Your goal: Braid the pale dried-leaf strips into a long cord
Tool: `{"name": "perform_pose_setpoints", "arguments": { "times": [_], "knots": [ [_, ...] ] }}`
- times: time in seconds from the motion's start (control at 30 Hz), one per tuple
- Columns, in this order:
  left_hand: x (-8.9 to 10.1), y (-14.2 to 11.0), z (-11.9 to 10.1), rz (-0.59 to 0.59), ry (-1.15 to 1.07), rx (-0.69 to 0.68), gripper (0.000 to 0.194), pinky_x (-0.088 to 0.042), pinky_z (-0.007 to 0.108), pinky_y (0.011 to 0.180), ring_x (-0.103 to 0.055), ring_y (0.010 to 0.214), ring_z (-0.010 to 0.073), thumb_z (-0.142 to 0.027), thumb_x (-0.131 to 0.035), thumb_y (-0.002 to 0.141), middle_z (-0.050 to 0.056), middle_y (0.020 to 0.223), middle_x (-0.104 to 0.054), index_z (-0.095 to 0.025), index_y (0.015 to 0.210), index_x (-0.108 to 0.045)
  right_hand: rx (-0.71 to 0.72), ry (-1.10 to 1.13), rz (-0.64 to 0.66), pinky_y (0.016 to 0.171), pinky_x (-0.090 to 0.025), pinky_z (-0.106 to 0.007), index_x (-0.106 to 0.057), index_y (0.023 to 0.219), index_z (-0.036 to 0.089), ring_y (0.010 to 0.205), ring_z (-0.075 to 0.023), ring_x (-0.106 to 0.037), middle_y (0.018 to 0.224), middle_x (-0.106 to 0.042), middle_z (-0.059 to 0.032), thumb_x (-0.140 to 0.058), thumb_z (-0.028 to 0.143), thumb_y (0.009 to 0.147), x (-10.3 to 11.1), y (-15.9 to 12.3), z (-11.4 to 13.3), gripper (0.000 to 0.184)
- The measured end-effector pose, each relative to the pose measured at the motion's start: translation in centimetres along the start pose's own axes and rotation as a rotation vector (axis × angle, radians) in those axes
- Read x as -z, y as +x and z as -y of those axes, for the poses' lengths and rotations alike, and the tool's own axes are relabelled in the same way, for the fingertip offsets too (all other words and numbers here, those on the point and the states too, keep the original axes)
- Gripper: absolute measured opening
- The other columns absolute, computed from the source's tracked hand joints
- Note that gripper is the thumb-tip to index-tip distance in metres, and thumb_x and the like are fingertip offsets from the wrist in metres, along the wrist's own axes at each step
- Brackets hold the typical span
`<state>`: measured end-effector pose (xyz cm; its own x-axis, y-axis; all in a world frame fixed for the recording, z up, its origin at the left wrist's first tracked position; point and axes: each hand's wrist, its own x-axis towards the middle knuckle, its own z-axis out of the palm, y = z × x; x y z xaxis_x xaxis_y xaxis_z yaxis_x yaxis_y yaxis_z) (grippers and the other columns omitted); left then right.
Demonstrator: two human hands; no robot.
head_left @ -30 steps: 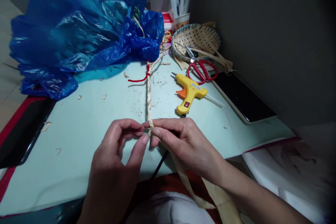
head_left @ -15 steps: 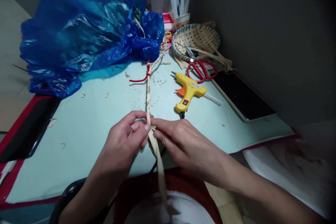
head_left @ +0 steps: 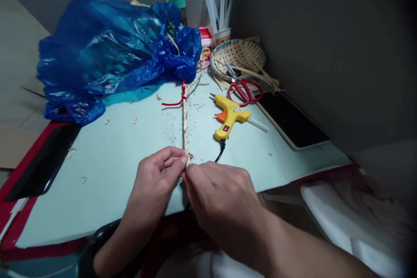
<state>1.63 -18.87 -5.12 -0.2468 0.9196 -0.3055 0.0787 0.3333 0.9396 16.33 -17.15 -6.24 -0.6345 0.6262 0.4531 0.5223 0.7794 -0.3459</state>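
A pale braided cord [head_left: 185, 126] of flat fibre runs straight up the table from my hands. Near its far part a red pipe-cleaner-like tie [head_left: 183, 97] is wound round it, one end sticking out to the left. My left hand [head_left: 160, 173] pinches the near end of the braid between thumb and fingers. Close against it, my right hand [head_left: 221, 195] is closed on the same end, knuckles up. The loose strand below the braid is mostly hidden behind my right hand.
Right of the braid lie a yellow glue gun [head_left: 230, 115], red-handled scissors [head_left: 244, 91] and a dark tablet [head_left: 289, 117]. A woven basket [head_left: 239, 56] and a cup of glue sticks [head_left: 222, 34] stand behind. A blue plastic bag [head_left: 114, 56] fills the back left; a black device [head_left: 45, 156] lies left.
My right hand has turned over and closed at the braid's end, covering the loose strand that hung down before. My left hand keeps its pinch. The whole view has shifted slightly.
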Motion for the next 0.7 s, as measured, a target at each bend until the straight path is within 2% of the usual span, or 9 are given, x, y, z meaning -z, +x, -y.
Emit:
{"name": "perform_pose_setpoints", "arguments": {
  "times": [0.13, 0.27, 0.33, 0.4, 0.47, 0.5, 0.63, 0.7],
  "knots": [
    [0.2, -0.3, 0.3, 0.039, -0.114, 0.036, 0.022, -0.033, 0.017, 0.050, -0.036, 0.049, 0.0072, -0.039, -0.064, 0.083, -0.007, 0.052, -0.047, -0.018, 0.089, -0.064, 0.043, -0.020, -0.096, 0.053, -0.031, -0.030, -0.058, 0.078, 0.016, 0.055, -0.0154, -0.047, 0.066, -0.057, -0.0012, -0.048, 0.007, 0.086, -0.8, -0.3, 1.0, 0.016],
    [0.3, -0.4, 0.3, 0.063, -0.189, 0.045, 0.021, -0.036, 0.019, 0.052, -0.037, 0.051, 0.0063, -0.036, -0.065, 0.082, -0.001, 0.070, -0.062, -0.017, 0.089, -0.064, 0.126, -0.141, -0.103, 0.057, -0.037, -0.032, -0.065, 0.092, 0.006, 0.060, -0.0190, -0.052, 0.069, -0.063, -0.0072, -0.045, 0.004, 0.085, -0.9, -0.4, 1.2, 0.021],
    [0.3, -0.4, 0.3, 0.064, -0.196, 0.030, 0.020, -0.034, 0.017, 0.050, -0.036, 0.051, 0.0054, -0.033, -0.068, 0.080, -0.001, 0.070, -0.062, -0.016, 0.090, -0.063, 0.143, -0.114, -0.065, 0.063, -0.039, -0.033, -0.066, 0.093, 0.008, 0.068, -0.0206, -0.055, 0.076, -0.066, -0.0083, -0.048, 0.007, 0.086, -0.2, -0.3, 1.0, 0.020],
    [0.4, -0.4, 0.2, 0.063, -0.207, 0.011, 0.020, -0.031, 0.016, 0.048, -0.035, 0.050, 0.0051, -0.030, -0.069, 0.078, -0.004, 0.064, -0.057, -0.017, 0.091, -0.063, 0.089, -0.008, -0.061, 0.071, -0.041, -0.034, -0.066, 0.087, 0.013, 0.077, -0.0209, -0.056, 0.082, -0.067, -0.0067, -0.051, 0.015, 0.089, 1.0, 0.1, 0.5, 0.015],
    [0.5, -0.4, 0.1, 0.072, -0.218, -0.007, 0.019, -0.029, 0.015, 0.047, -0.035, 0.050, 0.0052, -0.029, -0.069, 0.078, -0.005, 0.061, -0.052, -0.017, 0.091, -0.063, -0.035, 0.106, -0.072, 0.079, -0.041, -0.034, -0.064, 0.092, 0.015, 0.085, -0.0198, -0.057, 0.089, -0.067, -0.0062, -0.049, 0.022, 0.093, 2.2, 0.9, -0.2, 0.017],
    [0.5, -0.4, 0.0, 0.080, -0.222, -0.013, 0.019, -0.028, 0.015, 0.047, -0.036, 0.051, 0.0052, -0.029, -0.069, 0.078, -0.005, 0.061, -0.051, -0.017, 0.091, -0.063, -0.088, 0.168, -0.045, 0.079, -0.042, -0.032, -0.063, 0.097, 0.015, 0.086, -0.0184, -0.057, 0.092, -0.066, -0.0060, -0.047, 0.024, 0.095, 2.7, 1.4, -0.6, 0.018],
    [0.5, -0.5, -0.3, 0.104, -0.245, 0.010, 0.021, -0.031, 0.015, 0.048, -0.041, 0.053, 0.0052, -0.029, -0.069, 0.078, -0.004, 0.066, -0.052, -0.018, 0.093, -0.060, -0.216, 0.437, 0.302, 0.067, -0.040, -0.025, -0.057, 0.097, 0.016, 0.075, -0.0127, -0.057, 0.082, -0.063, -0.0019, -0.038, 0.032, 0.100, 2.9, 3.1, -1.9, 0.025],
    [0.6, -0.6, -0.3, 0.136, -0.231, 0.031, 0.022, -0.029, 0.015, 0.047, -0.040, 0.051, 0.0052, -0.032, -0.066, 0.081, -0.005, 0.062, -0.051, -0.018, 0.095, -0.057, -0.225, 0.519, 0.374, 0.067, -0.039, -0.024, -0.056, 0.096, 0.016, 0.077, -0.0124, -0.057, 0.083, -0.063, -0.0015, -0.037, 0.035, 0.100, 2.4, 3.4, -2.4, 0.027]
  ]
}}
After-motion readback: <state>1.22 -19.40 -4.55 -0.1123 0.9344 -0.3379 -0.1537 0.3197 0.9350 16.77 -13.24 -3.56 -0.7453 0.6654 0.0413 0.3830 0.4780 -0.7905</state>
